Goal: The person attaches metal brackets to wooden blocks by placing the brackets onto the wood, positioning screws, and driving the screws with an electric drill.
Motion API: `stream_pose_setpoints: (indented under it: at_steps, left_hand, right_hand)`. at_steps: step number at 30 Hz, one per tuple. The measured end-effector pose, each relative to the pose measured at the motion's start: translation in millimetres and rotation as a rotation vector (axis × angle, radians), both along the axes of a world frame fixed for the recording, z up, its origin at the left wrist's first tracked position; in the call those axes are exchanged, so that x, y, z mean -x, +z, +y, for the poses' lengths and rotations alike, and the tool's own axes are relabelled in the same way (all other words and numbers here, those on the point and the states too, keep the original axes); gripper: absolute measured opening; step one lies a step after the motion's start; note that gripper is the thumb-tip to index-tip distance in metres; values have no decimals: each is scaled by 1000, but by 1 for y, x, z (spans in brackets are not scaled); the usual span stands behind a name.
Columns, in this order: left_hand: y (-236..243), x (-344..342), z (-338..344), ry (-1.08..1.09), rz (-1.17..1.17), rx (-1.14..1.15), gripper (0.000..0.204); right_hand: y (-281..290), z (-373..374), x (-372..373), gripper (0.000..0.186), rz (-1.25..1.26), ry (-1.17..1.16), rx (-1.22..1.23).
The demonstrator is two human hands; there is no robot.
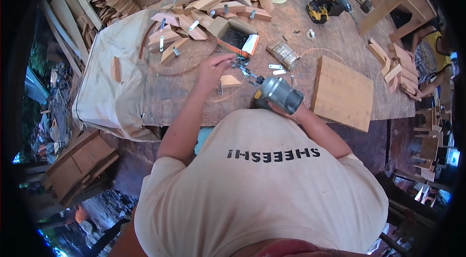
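Above the scuffed wooden bench (184,102), between the open box (251,44) of small dark pieces and the person's shirt (267,184), a grey-and-yellow drill (286,96) points its nose at some shiny metal pieces (240,62). To do this well, it would seem best to keep the drill steady, line its nose up with the metal, and pinch well away from the turning end. The left hand (217,69) is nearly closed, pinching the metal pieces; the right hand (284,111) is wrapped on the drill from below, most fingers hidden
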State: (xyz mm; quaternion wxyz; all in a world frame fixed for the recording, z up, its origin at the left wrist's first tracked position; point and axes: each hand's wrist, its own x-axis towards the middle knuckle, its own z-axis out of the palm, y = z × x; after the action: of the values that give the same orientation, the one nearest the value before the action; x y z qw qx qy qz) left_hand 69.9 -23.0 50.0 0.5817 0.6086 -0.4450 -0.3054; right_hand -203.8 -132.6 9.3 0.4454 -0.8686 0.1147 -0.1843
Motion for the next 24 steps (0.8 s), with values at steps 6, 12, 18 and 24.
stream_pose_setpoints:
  at_steps: [6,12,18,24]
  left_hand:
    - [14,-2,-1,-102,-97,1,24]
    - [22,-3,4,-78,-163,-63,25]
    - [22,-6,4,-78,87,-39,18]
    - [25,-18,0,-121,-143,-84,14]
  right_hand:
    - [-3,-1,1,24,12,-5,118]
    - [0,0,1,24,1,12,49]
    - [-1,-1,0,24,24,20,23]
    - [3,0,2,26,22,23,13]
